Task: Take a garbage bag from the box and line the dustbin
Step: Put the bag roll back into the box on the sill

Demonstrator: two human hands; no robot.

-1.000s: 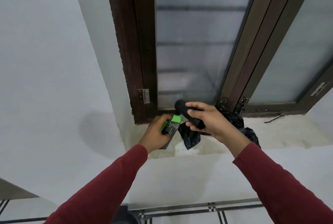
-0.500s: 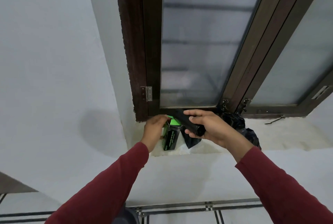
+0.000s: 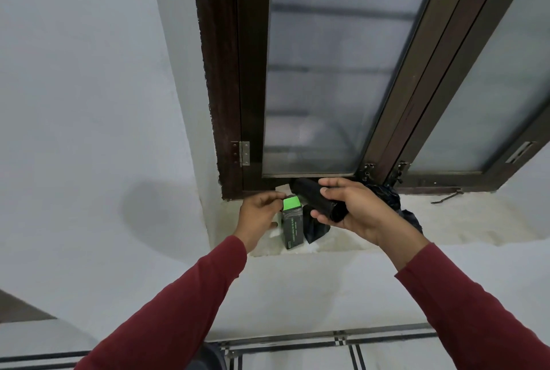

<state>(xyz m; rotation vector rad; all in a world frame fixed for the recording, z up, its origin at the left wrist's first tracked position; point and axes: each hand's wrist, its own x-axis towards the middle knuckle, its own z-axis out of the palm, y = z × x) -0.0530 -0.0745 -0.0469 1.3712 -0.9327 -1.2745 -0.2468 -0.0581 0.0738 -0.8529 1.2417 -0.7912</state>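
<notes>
Dark window frame [image 3: 253, 72] holds 2 frosted panes [image 3: 327, 72] above a pale sill [image 3: 476, 221]; metal hinge [image 3: 241, 153] on frame.

Upright box [image 3: 293, 228] on sill [image 3: 476, 221], bag roll [image 3: 315, 198] just R, window [image 3: 312, 87] behind.

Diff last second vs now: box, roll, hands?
The left hand has set the box down. A second ago it was tilted in the grip; now it stands upright on the window sill, with the fingers holding its top at the green flap. Nothing was let go. The right hand still grips the roll of black garbage bags above the box, and the crumpled black bag is unmoved.
</notes>
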